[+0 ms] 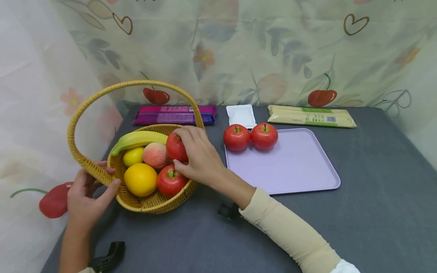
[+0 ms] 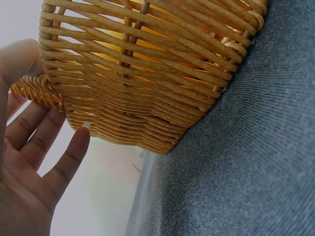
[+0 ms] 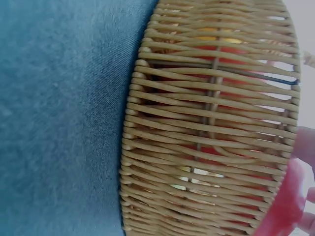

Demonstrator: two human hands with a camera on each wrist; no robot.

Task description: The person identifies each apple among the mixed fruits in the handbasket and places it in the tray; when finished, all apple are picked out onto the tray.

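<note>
A woven wicker basket (image 1: 179,200) with a tall hooped handle stands at the left of the table. My left hand (image 1: 85,195) holds its left rim by the foot of the handle; the left wrist view shows fingers (image 2: 66,160) against the outside of the weave. Over the basket's right side, my right hand (image 1: 201,157) grips a red apple (image 1: 175,147), partly covered by the fingers. Below that lies another red apple (image 1: 170,181). Beside them in the basket are a peach (image 1: 156,155), an orange (image 1: 140,179), a lemon (image 1: 133,156) and a banana (image 1: 141,139).
Right of the basket, a lilac tray (image 1: 290,167) bears two red apples (image 1: 236,137) at its back left corner. Behind lie a purple packet (image 1: 170,115), a white square packet (image 1: 241,116) and a cream-and-green packet (image 1: 312,116). A printed curtain (image 1: 239,57) hangs along the back.
</note>
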